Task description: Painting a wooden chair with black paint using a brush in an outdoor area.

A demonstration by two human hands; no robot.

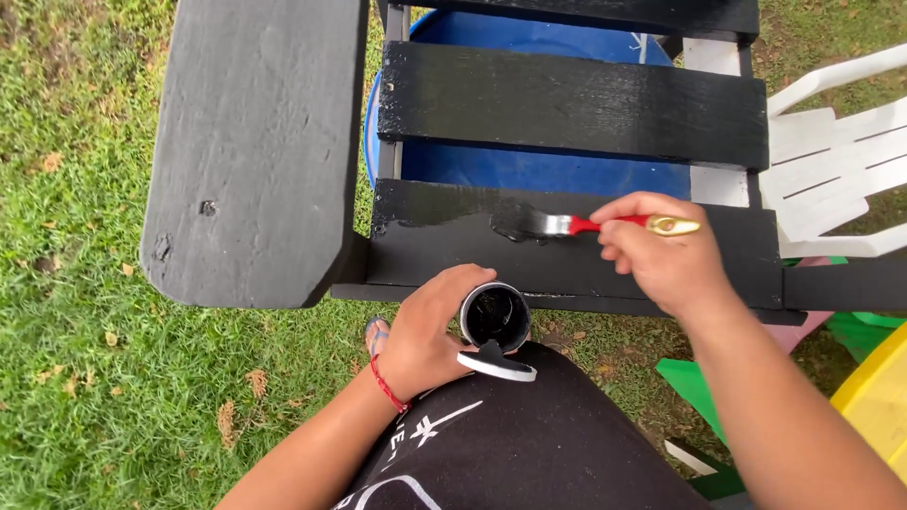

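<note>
Behind the slats stood a big round blue plastic barrel [529, 170], a white plastic garden chair [836, 161] lay to the right above a yellow plastic piece [879, 397], and leaf-strewn green grass [76, 378] spread around.

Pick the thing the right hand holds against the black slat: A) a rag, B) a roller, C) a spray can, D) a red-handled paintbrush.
D: the right hand grips a red-handled paintbrush, its bristles on the wet black slat.
</note>
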